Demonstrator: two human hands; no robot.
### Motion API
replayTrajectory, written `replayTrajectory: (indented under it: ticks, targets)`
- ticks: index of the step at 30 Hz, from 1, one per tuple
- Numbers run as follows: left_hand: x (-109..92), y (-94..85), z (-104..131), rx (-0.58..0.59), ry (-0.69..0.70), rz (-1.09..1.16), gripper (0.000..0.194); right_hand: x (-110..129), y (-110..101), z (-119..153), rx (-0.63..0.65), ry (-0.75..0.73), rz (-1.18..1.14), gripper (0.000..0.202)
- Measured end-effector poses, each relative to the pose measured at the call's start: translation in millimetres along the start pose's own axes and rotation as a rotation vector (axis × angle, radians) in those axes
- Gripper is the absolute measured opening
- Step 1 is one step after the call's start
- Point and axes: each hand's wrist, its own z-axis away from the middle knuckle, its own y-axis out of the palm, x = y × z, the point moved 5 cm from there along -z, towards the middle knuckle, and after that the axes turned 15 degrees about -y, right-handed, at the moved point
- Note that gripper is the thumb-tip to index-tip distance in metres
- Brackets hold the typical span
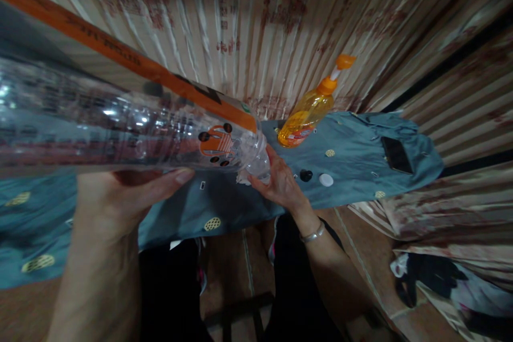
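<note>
A long clear plastic pack with an orange stripe and a printed orange cup picture reaches in from the left. It looks like a sleeve of stacked clear plastic cups. My left hand holds it from underneath, thumb along the near side, with its other fingers hidden behind it. At the pack's right end, my right hand has thumb and fingers closed around crumpled clear plastic. Whether a cup is also in that grip I cannot tell.
A pump bottle of orange liquid stands on the narrow cloth-covered table. A small black round thing, a white disc and a phone lie to the right. Curtains hang behind; dark and light cloth items lie low right.
</note>
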Motion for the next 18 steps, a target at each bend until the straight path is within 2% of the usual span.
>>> replayTrajectory:
  ticks: [3,5,7,9,11,14,18]
  targets:
    - [-4,4.7,7,-0.031,-0.089,-0.100,0.042,0,0,0,0.002,0.009,0.000,0.095]
    - [-3,2.7,6,-0.042,-0.079,-0.087,0.053,0,0,0,0.007,0.014,-0.004,0.095]
    - [5,-3.9,-2,-0.048,-0.045,-0.041,0.082,0,1,0,0.001,0.007,-0.007,0.096]
    - [16,-10.9,-11,0.007,-0.012,0.001,0.104,0,1,0,-0.001,0.003,-0.005,0.097]
    - [26,-16.9,-20,0.067,-0.021,0.005,0.117,-1,2,0,0.006,0.012,-0.003,0.098]
    - [31,-19.1,-22,0.096,-0.061,-0.031,0.109,-1,2,-1,0.015,0.030,-0.007,0.100]
    - [11,-9.1,-11,0.034,0.043,0.010,0.102,0,1,-1,0.020,0.039,-0.006,0.100]
